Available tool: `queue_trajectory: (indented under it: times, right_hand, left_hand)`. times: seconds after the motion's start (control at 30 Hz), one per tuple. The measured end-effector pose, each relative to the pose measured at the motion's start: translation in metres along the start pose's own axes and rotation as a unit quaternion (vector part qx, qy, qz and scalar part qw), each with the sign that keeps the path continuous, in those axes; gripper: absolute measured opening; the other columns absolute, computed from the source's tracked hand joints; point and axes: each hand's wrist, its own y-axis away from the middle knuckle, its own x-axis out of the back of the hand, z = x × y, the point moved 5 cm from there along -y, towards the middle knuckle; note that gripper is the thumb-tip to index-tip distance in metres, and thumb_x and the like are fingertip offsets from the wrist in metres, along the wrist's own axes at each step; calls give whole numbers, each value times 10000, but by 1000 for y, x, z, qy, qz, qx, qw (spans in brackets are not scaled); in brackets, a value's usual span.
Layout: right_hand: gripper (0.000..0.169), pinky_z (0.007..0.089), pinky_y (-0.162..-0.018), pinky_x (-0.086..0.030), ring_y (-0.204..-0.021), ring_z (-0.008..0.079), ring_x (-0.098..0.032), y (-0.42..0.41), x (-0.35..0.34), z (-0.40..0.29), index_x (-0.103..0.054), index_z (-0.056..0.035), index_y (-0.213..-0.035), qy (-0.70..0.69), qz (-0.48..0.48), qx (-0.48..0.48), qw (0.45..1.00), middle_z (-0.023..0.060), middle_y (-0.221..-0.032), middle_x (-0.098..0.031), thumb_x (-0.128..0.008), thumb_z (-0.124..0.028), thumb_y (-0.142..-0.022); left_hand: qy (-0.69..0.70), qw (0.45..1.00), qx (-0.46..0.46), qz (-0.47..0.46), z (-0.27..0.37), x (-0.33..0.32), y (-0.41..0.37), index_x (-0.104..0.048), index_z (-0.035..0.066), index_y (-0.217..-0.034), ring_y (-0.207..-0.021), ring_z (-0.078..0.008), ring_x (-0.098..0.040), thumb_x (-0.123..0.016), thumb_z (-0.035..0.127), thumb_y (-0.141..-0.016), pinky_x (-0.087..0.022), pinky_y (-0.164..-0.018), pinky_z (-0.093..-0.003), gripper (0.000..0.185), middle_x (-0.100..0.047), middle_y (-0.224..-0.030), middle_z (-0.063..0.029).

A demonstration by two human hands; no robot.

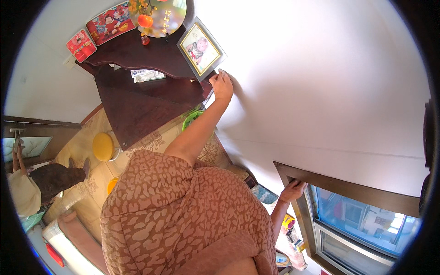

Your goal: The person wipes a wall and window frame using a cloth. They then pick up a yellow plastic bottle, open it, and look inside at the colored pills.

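Observation:
My left hand (221,86) is raised against the white wall, beside the lower corner of a glass picture frame (217,50) that holds a photo of a baby. Something small and greyish shows at its fingertips; whether the hand holds it is unclear. The frame leans at the right end of a dark red wooden cabinet (137,50). My right hand (293,191) has its fingers hooked over the brown window frame (330,177) at the upper left corner of the opening.
A round persimmon picture (172,17), two red pictures (110,23) and a small red jar (145,39) stand on the cabinet. On the floor are a yellow-topped stool (103,146) and a green basket (191,118). Another person (51,180) stands at the far left near a door.

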Motion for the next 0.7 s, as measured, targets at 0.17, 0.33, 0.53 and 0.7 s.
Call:
queue_trajectory:
  times: [0.17, 0.33, 0.53, 0.7]
  right_hand:
    - [307, 510, -844, -480, -1074, 506, -533, -3, 0, -5, -541, 56, -1145, 1, -7, -17, 1000, 316, -1213, -542, -501, -160, -931]
    - [398, 497, -883, -464, -1109, 482, -529, 0, -1, 2, -504, 29, -1275, -1, -10, 4, 1000, 285, -1225, -548, -486, -216, -962]
    - [334, 513, -861, -478, -1071, 503, -537, 0, 1, -2, -540, 57, -1151, 6, -5, -13, 1000, 307, -1210, -549, -495, -202, -945]
    - [315, 526, -848, -468, -1056, 506, -535, -3, 3, -9, -533, 58, -1149, 6, 9, 13, 1000, 311, -1199, -547, -483, -169, -936]
  left_hand:
    - [-127, 991, 22, 23, -1, 5, -3, -434, 123, -1432, -1091, -387, -522, -457, 348, -946, -444, -953, -436, 536, -452, -1210, -245]
    - [-148, 986, 54, -48, -16, 6, 9, -413, 124, -1442, -1072, -404, -556, -416, 380, -953, -454, -931, -476, 552, -517, -1161, -278]
    - [-102, 991, 49, -71, 0, 8, 1, -391, 139, -1456, -1050, -438, -565, -390, 408, -953, -454, -920, -496, 570, -565, -1138, -312]
    - [-130, 987, 41, -84, -7, 14, -11, -357, 149, -1471, -1001, -448, -607, -389, 399, -955, -459, -898, -530, 575, -616, -1057, -329]
